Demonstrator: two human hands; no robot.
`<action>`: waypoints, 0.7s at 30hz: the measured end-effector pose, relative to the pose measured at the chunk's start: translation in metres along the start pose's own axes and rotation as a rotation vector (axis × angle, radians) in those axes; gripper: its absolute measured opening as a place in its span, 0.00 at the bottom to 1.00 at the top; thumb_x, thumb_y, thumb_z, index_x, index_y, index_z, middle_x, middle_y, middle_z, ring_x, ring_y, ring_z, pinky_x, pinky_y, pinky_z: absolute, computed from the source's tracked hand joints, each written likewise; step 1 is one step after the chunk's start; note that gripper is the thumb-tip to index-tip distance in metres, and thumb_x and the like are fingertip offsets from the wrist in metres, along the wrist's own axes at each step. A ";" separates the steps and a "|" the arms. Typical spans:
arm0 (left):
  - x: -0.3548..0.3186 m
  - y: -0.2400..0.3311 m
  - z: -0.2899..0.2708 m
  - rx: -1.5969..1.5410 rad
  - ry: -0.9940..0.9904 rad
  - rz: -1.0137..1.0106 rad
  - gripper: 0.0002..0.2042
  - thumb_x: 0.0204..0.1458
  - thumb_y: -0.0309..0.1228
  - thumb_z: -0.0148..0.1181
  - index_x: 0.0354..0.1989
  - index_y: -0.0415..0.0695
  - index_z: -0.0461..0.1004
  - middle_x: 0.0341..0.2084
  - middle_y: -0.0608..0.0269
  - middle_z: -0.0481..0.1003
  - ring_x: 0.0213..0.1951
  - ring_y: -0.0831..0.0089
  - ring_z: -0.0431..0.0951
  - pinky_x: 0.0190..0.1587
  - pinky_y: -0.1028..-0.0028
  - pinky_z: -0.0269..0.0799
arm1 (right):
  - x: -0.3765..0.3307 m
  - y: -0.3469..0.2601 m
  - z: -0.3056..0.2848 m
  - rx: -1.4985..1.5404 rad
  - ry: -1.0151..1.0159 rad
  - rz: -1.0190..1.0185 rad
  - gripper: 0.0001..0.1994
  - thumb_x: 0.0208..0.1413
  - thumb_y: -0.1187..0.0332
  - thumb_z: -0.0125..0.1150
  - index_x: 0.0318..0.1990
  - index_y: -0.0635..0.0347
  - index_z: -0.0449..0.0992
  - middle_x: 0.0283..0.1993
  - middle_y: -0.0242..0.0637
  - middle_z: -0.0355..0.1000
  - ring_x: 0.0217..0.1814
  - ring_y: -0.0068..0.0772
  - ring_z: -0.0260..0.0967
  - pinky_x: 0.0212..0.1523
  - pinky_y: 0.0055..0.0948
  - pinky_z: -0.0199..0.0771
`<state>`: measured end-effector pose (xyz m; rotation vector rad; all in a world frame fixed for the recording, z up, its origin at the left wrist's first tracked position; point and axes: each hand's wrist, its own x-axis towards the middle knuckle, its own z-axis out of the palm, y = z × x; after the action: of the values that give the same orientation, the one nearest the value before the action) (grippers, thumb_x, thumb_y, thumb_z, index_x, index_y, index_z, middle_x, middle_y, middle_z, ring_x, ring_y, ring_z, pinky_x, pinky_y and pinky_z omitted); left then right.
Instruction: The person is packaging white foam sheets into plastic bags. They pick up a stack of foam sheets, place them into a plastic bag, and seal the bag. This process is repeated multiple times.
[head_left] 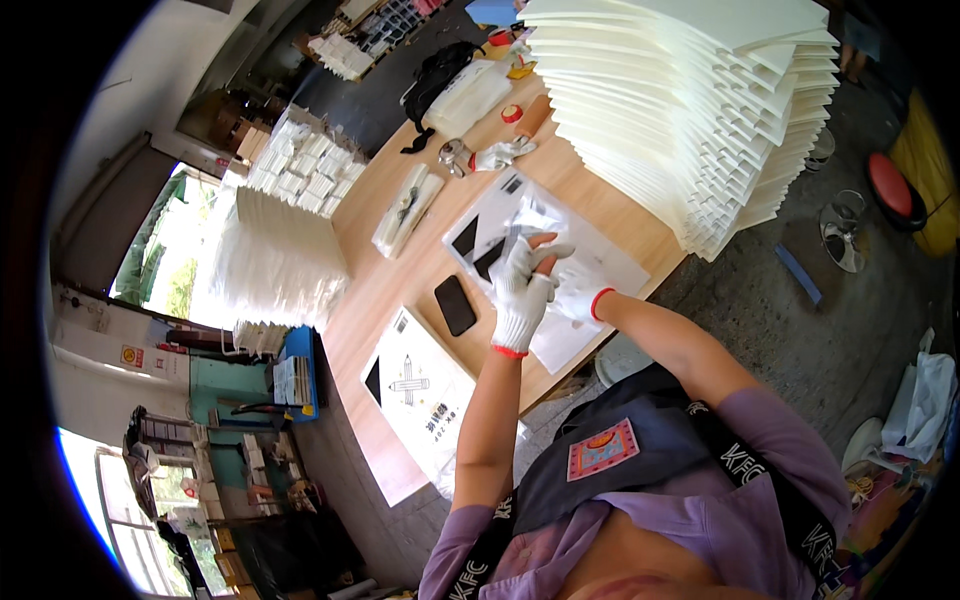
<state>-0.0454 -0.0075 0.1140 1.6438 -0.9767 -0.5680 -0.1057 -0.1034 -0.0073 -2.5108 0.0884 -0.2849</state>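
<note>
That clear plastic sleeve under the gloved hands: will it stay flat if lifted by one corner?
Probably not. The clear plastic sleeve looks thin and wrinkled, so likely floppy and light. Its glossy film may slip under the left hand and right hand, both in knit gloves.

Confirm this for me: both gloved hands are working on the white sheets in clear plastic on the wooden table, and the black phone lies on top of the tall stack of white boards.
One detail is wrong. The black phone lies flat on the wooden table, left of the left hand, not on the stack of white boards. The head view shows it. Both the left and right hand, in white gloves, are at the white sheets in clear plastic.
</note>
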 end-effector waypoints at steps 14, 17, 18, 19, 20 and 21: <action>0.026 0.031 -0.055 1.167 -0.003 0.337 0.33 0.38 0.49 0.68 0.55 0.52 0.67 0.25 0.65 0.74 0.29 0.63 0.75 0.34 0.66 0.71 | -0.112 -0.042 -0.360 -0.870 0.888 -0.141 0.12 0.57 0.59 0.52 0.42 0.54 0.76 0.39 0.38 0.74 0.40 0.42 0.71 0.44 0.36 0.68; 0.054 0.050 -0.048 1.199 -0.109 0.373 0.27 0.44 0.41 0.63 0.55 0.50 0.68 0.27 0.60 0.75 0.36 0.63 0.78 0.37 0.69 0.72 | -0.109 -0.012 -0.393 -0.744 0.570 0.097 0.13 0.56 0.61 0.54 0.44 0.56 0.75 0.41 0.39 0.73 0.45 0.43 0.69 0.46 0.35 0.67; 0.060 0.070 -0.043 1.019 -0.241 0.213 0.26 0.45 0.38 0.61 0.55 0.49 0.68 0.27 0.59 0.75 0.38 0.64 0.78 0.38 0.69 0.72 | -0.109 -0.006 -0.400 -0.751 0.541 0.073 0.13 0.55 0.61 0.54 0.43 0.57 0.75 0.40 0.39 0.73 0.44 0.43 0.69 0.45 0.35 0.67; 0.065 0.084 -0.041 0.840 -0.359 0.047 0.24 0.46 0.34 0.58 0.55 0.49 0.68 0.28 0.59 0.76 0.39 0.64 0.79 0.39 0.70 0.72 | -0.107 -0.002 -0.406 -0.751 0.513 0.039 0.13 0.55 0.61 0.54 0.43 0.57 0.74 0.39 0.39 0.73 0.44 0.42 0.69 0.44 0.35 0.68; 0.071 0.084 -0.043 0.655 -0.515 -0.060 0.24 0.45 0.26 0.51 0.56 0.45 0.67 0.29 0.61 0.77 0.42 0.71 0.79 0.41 0.74 0.71 | -0.102 0.001 -0.410 -0.750 0.479 -0.003 0.13 0.55 0.62 0.54 0.42 0.58 0.74 0.39 0.39 0.72 0.43 0.42 0.69 0.44 0.35 0.68; 0.077 0.078 -0.043 0.559 -0.515 -0.030 0.24 0.46 0.26 0.51 0.56 0.44 0.67 0.29 0.61 0.77 0.41 0.72 0.79 0.40 0.75 0.71 | -0.095 0.008 -0.414 -0.848 0.535 -0.073 0.13 0.53 0.62 0.54 0.41 0.58 0.74 0.38 0.39 0.72 0.42 0.41 0.69 0.42 0.35 0.68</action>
<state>0.0063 -0.0531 0.2101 2.0512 -1.5955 -0.8122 -0.2909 -0.3311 0.2998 -3.1823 0.4027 -1.1482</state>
